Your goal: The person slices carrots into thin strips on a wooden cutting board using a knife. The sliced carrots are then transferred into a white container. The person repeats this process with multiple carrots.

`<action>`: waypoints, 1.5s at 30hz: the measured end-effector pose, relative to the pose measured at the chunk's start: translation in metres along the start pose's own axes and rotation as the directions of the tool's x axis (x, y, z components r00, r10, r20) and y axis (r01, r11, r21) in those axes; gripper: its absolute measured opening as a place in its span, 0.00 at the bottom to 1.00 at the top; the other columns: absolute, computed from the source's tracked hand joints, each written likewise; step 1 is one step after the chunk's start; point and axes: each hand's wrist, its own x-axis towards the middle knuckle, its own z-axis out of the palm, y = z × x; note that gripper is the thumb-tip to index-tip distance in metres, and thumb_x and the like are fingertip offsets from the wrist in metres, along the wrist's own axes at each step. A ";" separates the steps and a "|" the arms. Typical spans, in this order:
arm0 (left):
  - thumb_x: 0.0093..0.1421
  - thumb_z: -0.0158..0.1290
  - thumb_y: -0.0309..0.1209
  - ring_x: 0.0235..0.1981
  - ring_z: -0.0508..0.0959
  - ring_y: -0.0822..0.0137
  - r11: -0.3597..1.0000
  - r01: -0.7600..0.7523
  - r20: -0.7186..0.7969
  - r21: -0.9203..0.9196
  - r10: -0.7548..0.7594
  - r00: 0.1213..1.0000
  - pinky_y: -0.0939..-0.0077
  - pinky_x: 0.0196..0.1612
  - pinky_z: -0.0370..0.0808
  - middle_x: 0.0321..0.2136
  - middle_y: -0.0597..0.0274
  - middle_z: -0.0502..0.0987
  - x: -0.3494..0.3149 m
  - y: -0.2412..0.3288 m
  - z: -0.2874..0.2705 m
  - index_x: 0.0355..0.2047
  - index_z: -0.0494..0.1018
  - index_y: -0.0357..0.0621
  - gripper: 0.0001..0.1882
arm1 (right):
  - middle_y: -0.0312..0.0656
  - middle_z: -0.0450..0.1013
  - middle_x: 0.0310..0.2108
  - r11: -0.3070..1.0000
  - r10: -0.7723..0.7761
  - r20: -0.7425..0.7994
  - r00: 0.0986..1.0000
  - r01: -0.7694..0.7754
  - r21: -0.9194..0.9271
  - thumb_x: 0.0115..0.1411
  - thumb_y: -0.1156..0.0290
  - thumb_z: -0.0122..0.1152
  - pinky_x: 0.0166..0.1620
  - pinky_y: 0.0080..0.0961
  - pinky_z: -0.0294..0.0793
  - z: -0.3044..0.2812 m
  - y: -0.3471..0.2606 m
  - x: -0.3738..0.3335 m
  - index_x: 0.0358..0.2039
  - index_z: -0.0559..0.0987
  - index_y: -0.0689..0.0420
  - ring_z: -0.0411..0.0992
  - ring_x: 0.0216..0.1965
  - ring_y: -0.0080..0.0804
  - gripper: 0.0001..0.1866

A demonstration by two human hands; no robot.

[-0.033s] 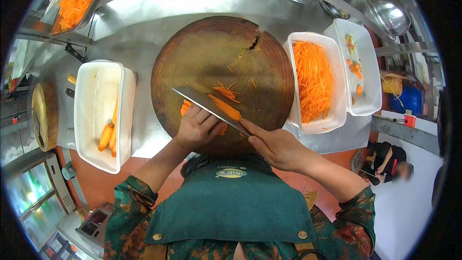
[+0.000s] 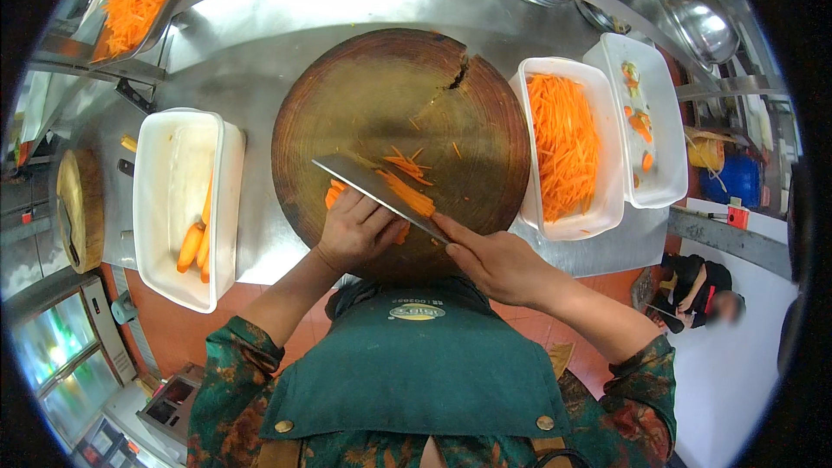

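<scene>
A round wooden chopping block (image 2: 373,87) with a crack at its far right edge lies in front of me. Wrapped round the handle of a broad-bladed cleaver (image 2: 357,175), my right hand (image 2: 494,264) holds the blade slanting across the near part of the block. My left hand (image 2: 357,227) is curled over carrot slices (image 2: 333,194), its knuckles against the blade; the fingers partly hide the slices. On the blade's far side lies a bundle of cut carrot strips (image 2: 407,194), with loose shreds (image 2: 407,164) beyond it.
To the left stands a white tub (image 2: 227,208) with whole carrots (image 2: 191,245). On the right are a tub of carrot shreds (image 2: 565,147) and another tub (image 2: 666,121) with scraps. More shreds (image 2: 143,0) fill a raised tray at upper left. A person (image 2: 700,288) sits at far right.
The cleaver blade has shifted very slightly to the right. Both hands and the carrots otherwise look the same.
</scene>
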 end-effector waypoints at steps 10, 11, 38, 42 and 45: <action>0.49 0.66 0.29 0.39 0.78 0.55 1.000 -0.005 -0.014 -0.009 0.005 1.000 0.63 0.43 0.76 0.36 0.58 0.78 0.000 0.000 0.001 0.35 0.80 0.41 0.13 | 0.63 0.76 0.26 0.998 -0.047 -0.065 0.997 0.050 0.036 0.72 0.54 0.43 0.34 0.59 0.73 0.008 0.006 0.007 0.67 0.63 0.51 0.75 0.27 0.67 0.27; 0.49 0.66 0.29 0.40 0.78 0.54 1.000 -0.005 -0.015 -0.001 0.005 1.000 0.63 0.43 0.76 0.36 0.58 0.78 -0.001 -0.001 0.000 0.35 0.80 0.41 0.13 | 0.63 0.76 0.26 0.999 -0.028 -0.032 0.999 0.029 0.039 0.72 0.54 0.43 0.34 0.59 0.73 0.004 0.001 0.002 0.67 0.63 0.51 0.75 0.27 0.66 0.27; 0.48 0.66 0.29 0.42 0.77 0.53 0.999 -0.019 -0.033 0.042 0.021 0.999 0.62 0.46 0.76 0.39 0.57 0.78 -0.004 0.000 0.001 0.38 0.80 0.42 0.16 | 0.64 0.75 0.30 0.997 0.051 0.029 0.998 -0.053 0.051 0.73 0.60 0.43 0.39 0.49 0.73 0.007 -0.007 0.013 0.69 0.62 0.56 0.75 0.33 0.65 0.27; 0.48 0.67 0.28 0.42 0.77 0.53 0.999 -0.023 -0.042 0.031 0.024 0.999 0.62 0.47 0.76 0.39 0.57 0.78 -0.002 0.001 0.001 0.37 0.80 0.42 0.15 | 0.66 0.75 0.27 0.998 -0.005 -0.059 0.998 0.009 0.070 0.72 0.53 0.42 0.37 0.58 0.73 0.016 0.002 0.002 0.68 0.63 0.51 0.75 0.30 0.68 0.27; 0.49 0.66 0.28 0.42 0.77 0.53 1.000 -0.010 -0.034 0.013 0.010 0.999 0.62 0.47 0.76 0.39 0.57 0.78 -0.003 0.002 0.000 0.37 0.80 0.42 0.14 | 0.66 0.75 0.27 0.998 0.057 -0.042 0.997 -0.056 0.009 0.73 0.54 0.42 0.37 0.58 0.73 0.024 0.004 0.024 0.68 0.63 0.52 0.75 0.30 0.68 0.27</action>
